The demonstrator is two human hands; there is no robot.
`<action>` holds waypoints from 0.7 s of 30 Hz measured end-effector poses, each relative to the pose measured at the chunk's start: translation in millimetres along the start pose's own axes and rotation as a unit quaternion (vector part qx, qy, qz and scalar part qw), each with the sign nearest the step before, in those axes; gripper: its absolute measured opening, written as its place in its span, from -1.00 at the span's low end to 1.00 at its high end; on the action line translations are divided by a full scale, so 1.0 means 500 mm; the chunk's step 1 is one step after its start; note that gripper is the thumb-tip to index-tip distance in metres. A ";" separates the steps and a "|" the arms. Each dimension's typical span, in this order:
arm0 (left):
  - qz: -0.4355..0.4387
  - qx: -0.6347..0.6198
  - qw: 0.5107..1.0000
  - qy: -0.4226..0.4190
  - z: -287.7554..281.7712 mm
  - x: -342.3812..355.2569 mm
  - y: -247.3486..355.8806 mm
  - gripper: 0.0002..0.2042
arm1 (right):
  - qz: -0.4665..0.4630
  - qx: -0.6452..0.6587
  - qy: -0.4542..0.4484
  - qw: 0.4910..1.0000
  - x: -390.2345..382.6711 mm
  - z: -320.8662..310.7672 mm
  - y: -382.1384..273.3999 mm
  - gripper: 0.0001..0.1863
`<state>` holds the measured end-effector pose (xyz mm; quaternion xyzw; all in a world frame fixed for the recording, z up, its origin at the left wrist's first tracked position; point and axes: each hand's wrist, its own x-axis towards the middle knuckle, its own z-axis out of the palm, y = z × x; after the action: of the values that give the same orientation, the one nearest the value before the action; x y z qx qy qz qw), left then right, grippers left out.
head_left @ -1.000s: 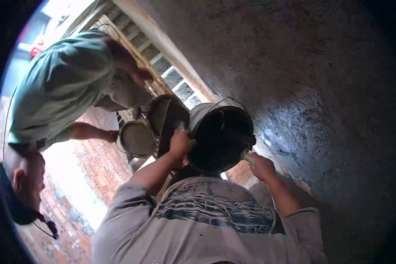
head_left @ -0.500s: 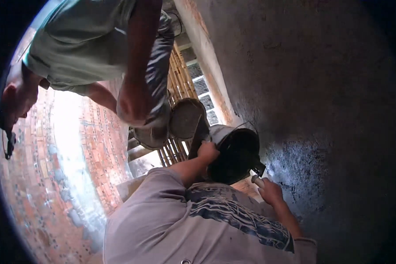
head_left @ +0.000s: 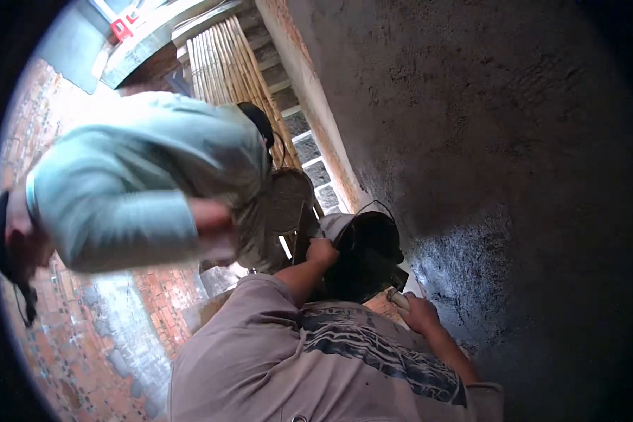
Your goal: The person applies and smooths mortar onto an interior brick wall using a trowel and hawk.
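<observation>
Rough grey plaster wall point(head_left: 513, 141) fills the right of the scene, with red brickwork point(head_left: 84, 352) to the left and bamboo poles point(head_left: 225, 63) at the far side. Near the middle, a dark bucket point(head_left: 369, 257) with a thin wire handle sits tilted against the wall. The left hand point(head_left: 322, 252) is closed over the bucket's rim on its left side. The right hand point(head_left: 418, 313) is wrapped around a pale tool handle point(head_left: 399, 299) just below the bucket, beside the wall; the tool's working end cannot be made out. To the left, another person in a pale green shirt point(head_left: 133, 183) bends over, blurred, beside a second round pan point(head_left: 288, 200) just left of the bucket.
</observation>
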<state>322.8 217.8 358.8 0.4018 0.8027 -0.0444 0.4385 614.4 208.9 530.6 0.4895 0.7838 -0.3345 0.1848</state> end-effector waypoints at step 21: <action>-0.079 -0.064 0.994 0.050 -0.035 -0.031 0.067 -0.67 | -0.009 -0.007 -0.025 1.000 -0.040 0.003 0.063 -0.58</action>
<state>338.2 238.4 390.2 0.3102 0.8540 -0.0073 0.4176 651.6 204.4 531.0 0.4728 0.7855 -0.3430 0.2043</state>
